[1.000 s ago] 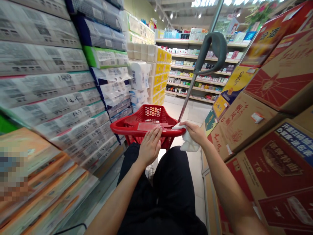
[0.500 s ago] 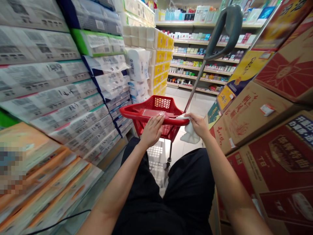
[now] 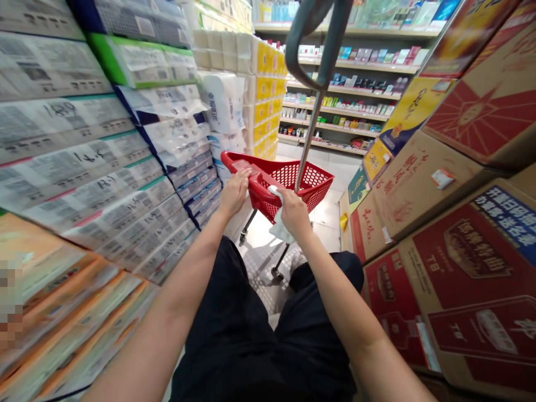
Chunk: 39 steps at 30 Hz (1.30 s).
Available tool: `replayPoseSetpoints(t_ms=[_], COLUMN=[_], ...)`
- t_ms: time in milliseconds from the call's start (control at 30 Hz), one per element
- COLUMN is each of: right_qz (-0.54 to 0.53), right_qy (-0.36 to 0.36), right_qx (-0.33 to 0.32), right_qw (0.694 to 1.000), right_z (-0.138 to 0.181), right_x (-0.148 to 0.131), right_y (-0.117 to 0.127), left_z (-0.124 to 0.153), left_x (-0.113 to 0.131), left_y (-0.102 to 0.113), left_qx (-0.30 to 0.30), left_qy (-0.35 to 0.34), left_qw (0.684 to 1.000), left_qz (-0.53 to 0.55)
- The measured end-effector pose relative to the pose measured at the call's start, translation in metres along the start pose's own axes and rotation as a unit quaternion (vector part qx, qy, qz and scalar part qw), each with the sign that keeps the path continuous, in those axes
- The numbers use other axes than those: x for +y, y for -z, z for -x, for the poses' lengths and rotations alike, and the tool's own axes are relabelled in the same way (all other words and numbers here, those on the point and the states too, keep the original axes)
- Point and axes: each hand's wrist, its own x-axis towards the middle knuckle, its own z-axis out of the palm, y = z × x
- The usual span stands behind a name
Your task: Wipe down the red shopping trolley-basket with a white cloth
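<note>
A red plastic rolling basket (image 3: pixel 315 190) with perforated sides stands on wheeled legs just ahead of my knees, turned at an angle. My left hand (image 3: pixel 235 194) grips its near left rim, fingers bent over the edge. In my right hand (image 3: pixel 295 212) is a white cloth (image 3: pixel 281 229), pinched against the near right part of the rim, its loose end hanging below. From beside my right hand rises a metal pole (image 3: pixel 307 139), topped by a grey loop handle (image 3: pixel 326 72). My right fingertips are partly hidden by the hand and cloth.
Stacked paper packs (image 3: pixel 92 151) wall the left side, with toilet-roll packs (image 3: pixel 263 95) farther on. Cardboard cartons (image 3: pixel 422 184) are piled close on the right. Shelves of small boxed goods (image 3: pixel 355 78) stand across the aisle's far end. Tiled floor lies under the basket.
The basket has swung round, its far end now pointing right, and the pole handle has shifted left. My right hand has moved left with the cloth; my left hand has shifted left along the rim.
</note>
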Motion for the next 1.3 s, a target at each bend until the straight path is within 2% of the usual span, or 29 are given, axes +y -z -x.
replayPoseSetpoints(t_ms=[233, 367, 567, 700, 933, 1033, 1167, 1300], right_qz=[0.026, 0.036, 0.04, 0.028, -0.059, -0.089, -0.136, -0.233], right_qy=[0.03, 0.049, 0.048, 0.058, 0.08, 0.088, 0.098, 0.07], right_qx=[-0.041, -0.042, -0.04, -0.044, -0.051, -0.073, -0.127, -0.087], right_qw=[0.998, 0.997, 0.997, 0.997, 0.994, 0.989, 0.978, 0.966], right_z=[-0.029, -0.039, -0.042, -0.04, -0.029, -0.025, -0.017, 0.004], right_x=[-0.036, -0.053, -0.071, -0.073, -0.076, -0.077, -0.074, -0.062], right_y=[-0.045, -0.067, -0.083, -0.082, -0.074, -0.069, -0.055, -0.028], left_z=[-0.052, -0.065, -0.064, -0.059, -0.053, -0.049, -0.045, -0.045], left_x=[-0.054, -0.076, -0.096, -0.099, -0.098, -0.097, -0.094, -0.087], left_y=[-0.004, 0.0, 0.015, 0.02, 0.026, 0.028, 0.033, 0.042], left_qx=[-0.016, -0.04, -0.086, -0.084, -0.088, -0.088, -0.093, -0.102], left_qy=[0.112, 0.117, 0.099, 0.099, 0.086, 0.086, 0.09, 0.092], left_qw=[0.985, 0.981, 0.972, 0.973, 0.973, 0.974, 0.975, 0.977], left_qz=[0.131, 0.149, 0.197, 0.193, 0.195, 0.192, 0.181, 0.161])
